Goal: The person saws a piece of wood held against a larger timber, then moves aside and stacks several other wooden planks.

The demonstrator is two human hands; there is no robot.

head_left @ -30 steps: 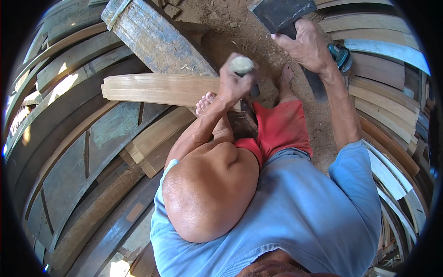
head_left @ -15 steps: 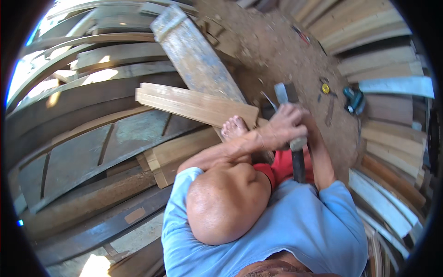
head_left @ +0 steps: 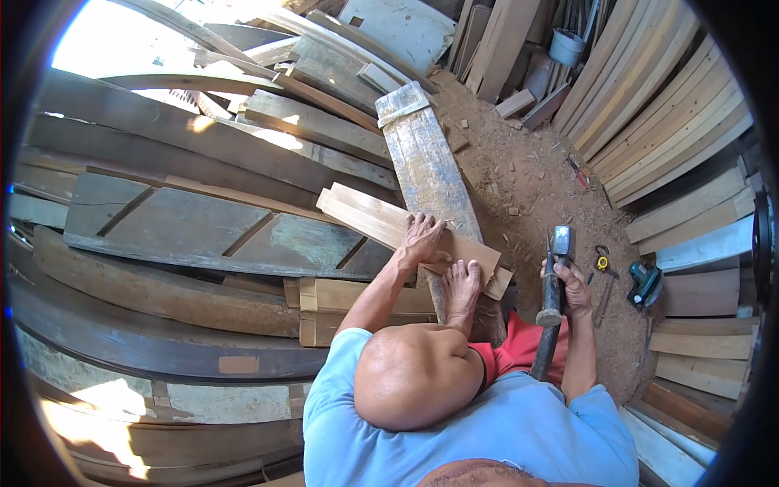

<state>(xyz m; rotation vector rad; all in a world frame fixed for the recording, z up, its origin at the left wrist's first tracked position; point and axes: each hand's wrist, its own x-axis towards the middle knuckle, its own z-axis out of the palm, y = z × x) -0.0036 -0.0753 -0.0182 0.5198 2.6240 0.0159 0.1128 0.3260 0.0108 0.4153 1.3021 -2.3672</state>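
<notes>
Left hand (head_left: 423,241) is spreading its fingers across the top of a pale board (head_left: 369,214), holding it from above; whether any fingertip is hooking underneath, cannot tell. Right hand (head_left: 570,284) is sitting between 3 and 4 o'clock of the board, curling closed around 2 tools at once: a hammer (head_left: 561,237), head up, and a dark chisel-like tool (head_left: 552,286) alongside it.

Board is lying across a weathered plank (head_left: 426,154), which is running toward 12 o'clock. Bare foot (head_left: 462,288) is resting at 5 o'clock, toes at the board's near edge.

Judgement: steadying is the step in hand. Pressing evenly with a flat palm, with the foot bracing, should be limiting rocking. Both tools should be staying clear of the thigh, thin end pointing away.

Outward: tape measure (head_left: 602,263) and green power tool (head_left: 646,284) are lying near 3 o'clock; slotted dark panel (head_left: 195,223) is leaning at 9; bucket (head_left: 566,47) is sitting between 1 and 2.
</notes>
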